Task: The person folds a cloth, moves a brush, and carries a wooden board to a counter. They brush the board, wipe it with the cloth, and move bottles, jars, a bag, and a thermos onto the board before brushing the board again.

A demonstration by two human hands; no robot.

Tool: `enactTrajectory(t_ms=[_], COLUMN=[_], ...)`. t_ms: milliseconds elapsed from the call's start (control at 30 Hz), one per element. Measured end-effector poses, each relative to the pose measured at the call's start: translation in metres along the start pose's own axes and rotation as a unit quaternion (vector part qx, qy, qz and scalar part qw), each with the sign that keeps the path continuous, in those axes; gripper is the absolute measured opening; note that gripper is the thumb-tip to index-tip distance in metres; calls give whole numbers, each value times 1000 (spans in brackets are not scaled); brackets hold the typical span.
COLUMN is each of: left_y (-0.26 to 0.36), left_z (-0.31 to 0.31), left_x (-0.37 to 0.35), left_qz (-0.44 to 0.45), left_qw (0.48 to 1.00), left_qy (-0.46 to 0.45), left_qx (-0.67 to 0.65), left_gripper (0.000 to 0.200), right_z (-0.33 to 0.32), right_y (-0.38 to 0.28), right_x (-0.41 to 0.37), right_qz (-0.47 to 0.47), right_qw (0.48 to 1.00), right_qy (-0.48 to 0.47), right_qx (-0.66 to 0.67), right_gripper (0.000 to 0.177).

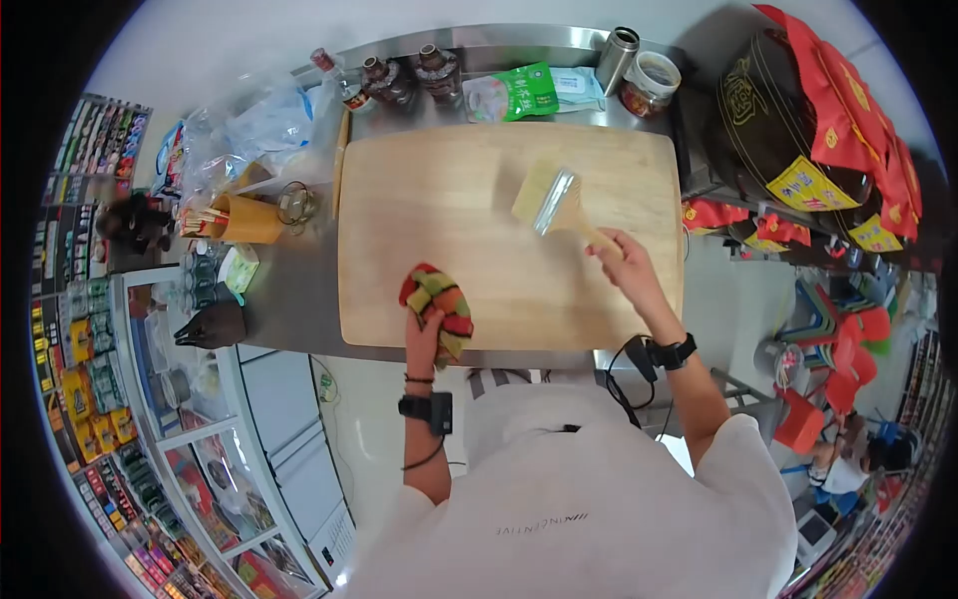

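A wide flat brush (557, 203) with pale bristles, a metal band and a wooden handle is over the right half of a large wooden board (449, 190). My right hand (621, 262) is closed around the end of its handle, with the bristles pointing up and left. Near the board's front left edge, my left hand (423, 334) grips a crumpled cloth (437, 302) patterned in red, green and black. Part of the cloth hangs past the fingers toward the board's front edge.
Behind the board stand dark bottles (437, 72), a green packet (529, 92), a steel flask (617, 60) and a jar (651, 84). A chopstick holder (247, 220) is at left. Large dark jars (788, 120) with red cloth rise at right. A person (848, 454) is at far right.
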State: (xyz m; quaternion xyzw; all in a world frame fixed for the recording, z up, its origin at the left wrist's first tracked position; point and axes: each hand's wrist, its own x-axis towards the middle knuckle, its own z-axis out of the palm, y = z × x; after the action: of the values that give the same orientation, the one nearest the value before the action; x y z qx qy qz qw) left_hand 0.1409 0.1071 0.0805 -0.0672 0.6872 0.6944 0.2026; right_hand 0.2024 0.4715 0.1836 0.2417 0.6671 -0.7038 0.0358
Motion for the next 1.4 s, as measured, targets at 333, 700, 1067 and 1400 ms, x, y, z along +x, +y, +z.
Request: enactTrajectory(t_ms=[333,700,1067,1400], left_y=[47,93,144,129], left_z=[-66,-139,-152,-207], left_x=[108,117,115,102], left_qz=[75,95,-31,-102], left_qw=[989,989,983,980], left_qy=[-60,-68,-47,-45], left_qx=[115,96,-174,-162], left_gripper=[41,42,25,20], right_z=[132,322,354,377], right_y=[5,-25,-80,-153], right_x=[7,63,165,490], right_qz=[38,76,-15,-296], right_qw=[983,976,921,846], right_qy=[12,-39,-222,75], right_qx=[182,201,-321,-437], right_gripper=[32,32,37,84])
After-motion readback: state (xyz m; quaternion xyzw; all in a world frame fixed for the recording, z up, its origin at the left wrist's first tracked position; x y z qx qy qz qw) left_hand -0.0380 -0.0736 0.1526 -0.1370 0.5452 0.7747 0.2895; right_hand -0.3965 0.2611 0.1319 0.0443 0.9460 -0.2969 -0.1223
